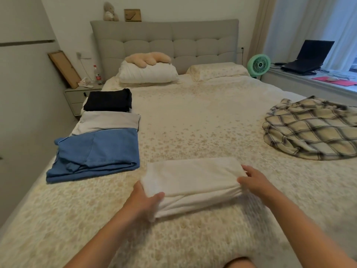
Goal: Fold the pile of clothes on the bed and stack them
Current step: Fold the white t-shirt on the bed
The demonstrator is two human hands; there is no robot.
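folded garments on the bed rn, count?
4. Black folded garment far left near the nightstand, grey folded garment just in front, blue folded garment nearer still, white folded garment held between both hands. The crumpled plaid shirt at right is unfolded; more may lie beneath it.

Left hand [144, 198] fingers hidden under white garment [193, 182].

A bedroom in a home. Wide bed [193, 117] under a floral cover, grey tufted headboard [166, 45], two pillows [148, 74] beside each other, plush toy [148, 58] on the left one. Bedside table [77, 97] against the left wall with a drinks bottle [98, 74]. Teddy bear [110, 12] and small frame [133, 15] on the headboard ledge. Green fan [258, 64], open laptop [309, 57] on the window sill, pale curtains [313, 20]. Folded clothes [96, 151] lined along the left edge of the bed, plaid garment [311, 128] crumpled at right.
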